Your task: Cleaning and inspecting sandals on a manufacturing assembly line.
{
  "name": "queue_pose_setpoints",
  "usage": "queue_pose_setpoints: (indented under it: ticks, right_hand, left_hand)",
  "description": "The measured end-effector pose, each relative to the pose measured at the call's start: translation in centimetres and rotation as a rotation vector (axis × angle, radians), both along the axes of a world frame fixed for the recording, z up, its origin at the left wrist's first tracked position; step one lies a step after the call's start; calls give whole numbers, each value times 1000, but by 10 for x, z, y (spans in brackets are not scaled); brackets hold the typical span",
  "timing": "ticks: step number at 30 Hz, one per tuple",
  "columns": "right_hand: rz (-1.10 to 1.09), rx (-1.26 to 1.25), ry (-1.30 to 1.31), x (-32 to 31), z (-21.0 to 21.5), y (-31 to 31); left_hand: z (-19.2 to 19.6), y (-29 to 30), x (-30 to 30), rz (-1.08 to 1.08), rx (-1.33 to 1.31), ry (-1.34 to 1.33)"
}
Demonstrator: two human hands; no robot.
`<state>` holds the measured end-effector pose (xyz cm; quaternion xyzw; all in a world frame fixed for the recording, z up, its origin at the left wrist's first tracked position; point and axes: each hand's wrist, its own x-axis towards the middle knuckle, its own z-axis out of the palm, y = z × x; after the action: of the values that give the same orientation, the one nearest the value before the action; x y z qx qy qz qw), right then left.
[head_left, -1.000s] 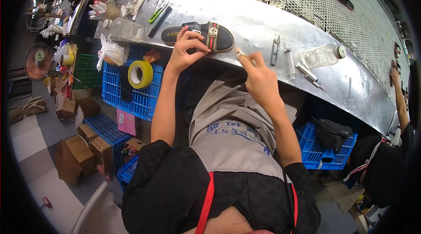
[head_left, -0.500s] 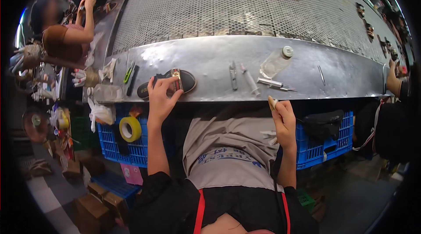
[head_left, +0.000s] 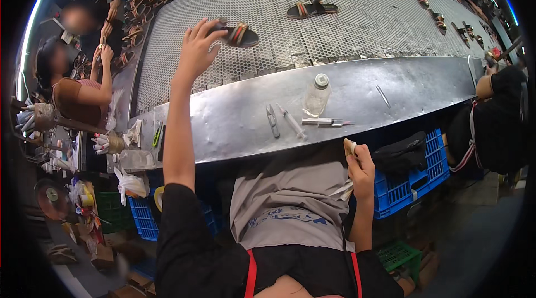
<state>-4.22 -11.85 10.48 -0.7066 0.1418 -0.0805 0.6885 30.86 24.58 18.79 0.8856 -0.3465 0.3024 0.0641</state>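
Observation:
My left hand (head_left: 198, 49) reaches over the mesh surface, fingers spread at the left end of a black sandal (head_left: 241, 35) with a striped band and gold trim. The fingertips cover that end, and the thumb stands apart from it. In front of my apron, my right hand (head_left: 362, 171) is closed on a small beige piece of soft material (head_left: 349, 146), its kind unclear. Pale strips (head_left: 341, 190) show below that hand. On the metal ledge lie thread snips (head_left: 272, 121), a syringe (head_left: 292, 124), another syringe with a needle (head_left: 326, 122) and a clear bottle (head_left: 317, 97).
Another sandal (head_left: 312, 9) rests farther back on the mesh belt (head_left: 363, 30). A slim metal tool (head_left: 383, 96) and a green cutter (head_left: 157, 134) lie on the ledge. Blue crates (head_left: 410, 178) hang below it. Co-workers stand at the far left and right.
The sandal has gone from the metal ledge to the mesh, with my left hand moving forward alongside it. My right hand still holds the beige piece. The view has shifted.

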Motion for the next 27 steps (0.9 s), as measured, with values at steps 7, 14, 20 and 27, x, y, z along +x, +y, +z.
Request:
queue_pose_setpoints:
  ticks: [7,14,20,27]
  right_hand:
    - [-44,-304,-190,19,-12,-9]
    - [-187,-588,-209,75,-26,-34]
    - [-314,-831,-208,140,-50,-50]
    - [-432,-790,-200,145,-70,-56]
  left_hand:
    - [-135,-25,85,170,253,887]
    - [-170,-73,60,511,168,804]
    - [-162,-72,69,457,193,870]
    - [-142,-81,88,573,390,967]
